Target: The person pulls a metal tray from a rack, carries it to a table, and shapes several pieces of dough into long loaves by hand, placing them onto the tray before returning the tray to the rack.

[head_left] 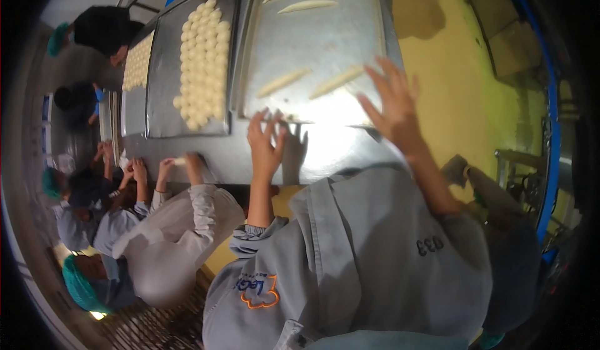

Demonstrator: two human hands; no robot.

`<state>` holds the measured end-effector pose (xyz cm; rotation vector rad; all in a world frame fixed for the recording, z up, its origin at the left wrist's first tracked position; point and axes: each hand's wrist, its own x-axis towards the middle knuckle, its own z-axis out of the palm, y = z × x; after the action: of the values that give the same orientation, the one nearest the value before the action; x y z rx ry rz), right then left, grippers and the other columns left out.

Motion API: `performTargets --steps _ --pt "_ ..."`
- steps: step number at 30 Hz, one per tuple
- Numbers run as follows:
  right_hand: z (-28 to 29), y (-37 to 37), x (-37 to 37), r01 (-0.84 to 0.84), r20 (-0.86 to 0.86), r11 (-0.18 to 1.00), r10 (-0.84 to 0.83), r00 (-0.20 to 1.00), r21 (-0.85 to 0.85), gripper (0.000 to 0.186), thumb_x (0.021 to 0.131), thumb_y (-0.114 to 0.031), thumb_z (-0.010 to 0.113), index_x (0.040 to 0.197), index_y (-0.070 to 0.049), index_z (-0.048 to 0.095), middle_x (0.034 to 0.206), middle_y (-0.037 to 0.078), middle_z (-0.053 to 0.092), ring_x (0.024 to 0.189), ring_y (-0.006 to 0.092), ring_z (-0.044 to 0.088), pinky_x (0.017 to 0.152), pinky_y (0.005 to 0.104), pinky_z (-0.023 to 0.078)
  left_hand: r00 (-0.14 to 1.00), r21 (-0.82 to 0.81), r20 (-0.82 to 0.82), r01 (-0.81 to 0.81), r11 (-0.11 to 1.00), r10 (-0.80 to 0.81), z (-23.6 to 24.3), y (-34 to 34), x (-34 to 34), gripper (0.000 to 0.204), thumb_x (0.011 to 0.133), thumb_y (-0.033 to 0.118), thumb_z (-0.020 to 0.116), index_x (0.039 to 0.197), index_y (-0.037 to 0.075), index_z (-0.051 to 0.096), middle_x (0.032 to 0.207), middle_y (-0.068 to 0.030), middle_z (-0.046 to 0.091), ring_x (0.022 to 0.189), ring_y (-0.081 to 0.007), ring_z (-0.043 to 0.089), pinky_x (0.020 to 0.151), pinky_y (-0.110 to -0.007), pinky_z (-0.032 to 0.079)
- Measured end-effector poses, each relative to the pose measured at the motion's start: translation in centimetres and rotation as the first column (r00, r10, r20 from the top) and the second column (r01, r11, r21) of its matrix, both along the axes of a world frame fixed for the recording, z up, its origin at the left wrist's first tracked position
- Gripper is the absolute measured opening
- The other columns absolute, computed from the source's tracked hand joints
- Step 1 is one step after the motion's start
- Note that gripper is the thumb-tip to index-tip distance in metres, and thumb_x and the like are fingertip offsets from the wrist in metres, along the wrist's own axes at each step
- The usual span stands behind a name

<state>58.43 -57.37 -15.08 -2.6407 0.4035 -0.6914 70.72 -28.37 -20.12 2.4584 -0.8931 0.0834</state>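
Note:
Before me lies a metal baking tray bearing long, pointed dough pieces. Two of them, a left dough piece and a right dough piece, slant across its near half; three more dough pieces lie at the far end. My right hand is over the tray's near right corner, fingers spread, beside the tip of the right dough piece; whether it touches is unclear. At the near left edge of the tray is my left hand, its fingers bent and apart with nothing seen in them.
Left of my tray, another tray holds rows of round dough balls, with more dough balls beyond. A co-worker in white handles a dough piece at my left. Other people stand farther left; another person is at the right.

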Motion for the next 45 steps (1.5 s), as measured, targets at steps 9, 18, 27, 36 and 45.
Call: performTargets --steps 9,18,27,36,45 --pt "-2.1 16.0 -5.1 -0.376 -0.107 0.663 0.567 0.817 0.648 0.034 0.09 -0.01 0.067 0.124 -0.009 0.063 0.124 0.014 0.06 0.116 0.0346 0.057 0.099 0.0399 0.046 0.952 -0.446 -0.189 -0.301 0.843 0.24 -6.2 11.7 6.7 0.036 0.091 0.014 0.064 0.126 0.006 0.059 0.131 -0.0188 0.053 0.121 -0.0382 0.049 0.105 -0.043 0.041" --pt "2.1 22.3 -3.9 -0.227 -0.305 0.842 0.408 0.861 0.489 0.03 0.09 -0.01 0.065 0.12 -0.008 0.064 0.115 0.015 0.064 0.109 0.0355 0.06 0.096 0.0419 0.047 0.541 -0.507 -0.185 -0.768 0.392 0.82 -8.5 20.8 30.6 0.049 0.087 0.019 0.069 0.128 -0.003 0.054 0.123 -0.0252 0.056 0.119 -0.0417 0.051 0.103 -0.047 0.042" --pt "-0.1 28.4 -9.7 0.143 -0.528 0.856 0.166 0.833 0.496 0.031 0.088 -0.009 0.068 0.118 -0.008 0.065 0.109 0.016 0.066 0.103 0.0376 0.061 0.09 0.0432 0.049 0.74 0.139 -0.076 -0.656 0.742 0.668 -11.8 24.6 43.3 0.043 0.08 0.038 0.069 0.115 0.013 0.072 0.111 -0.0177 0.071 0.11 -0.0357 0.064 0.093 -0.045 0.051" --pt "-0.5 29.2 -16.2 0.266 -0.466 0.826 -0.005 0.885 0.496 0.032 0.084 -0.002 0.07 0.116 -0.004 0.067 0.105 0.017 0.067 0.098 0.0349 0.065 0.086 0.0402 0.051 0.747 -0.313 -0.074 -0.646 0.696 0.66 -3.2 29.0 46.8 0.028 0.076 0.031 0.074 0.095 0.01 0.073 0.101 -0.0172 0.072 0.091 -0.0298 0.07 0.079 -0.042 0.056" --pt "3.6 25.2 -7.6 -0.143 -0.171 0.904 0.228 0.958 0.404 0.03 0.087 -0.007 0.069 0.117 -0.008 0.067 0.114 0.015 0.066 0.109 0.0332 0.062 0.095 0.0393 0.048 0.247 -0.834 -0.038 -0.541 -0.105 -0.968 13.4 14.9 15.7 0.055 0.09 0.029 0.052 0.137 0.001 0.046 0.129 -0.0191 0.05 0.097 -0.0234 0.052 0.066 -0.03 0.046"
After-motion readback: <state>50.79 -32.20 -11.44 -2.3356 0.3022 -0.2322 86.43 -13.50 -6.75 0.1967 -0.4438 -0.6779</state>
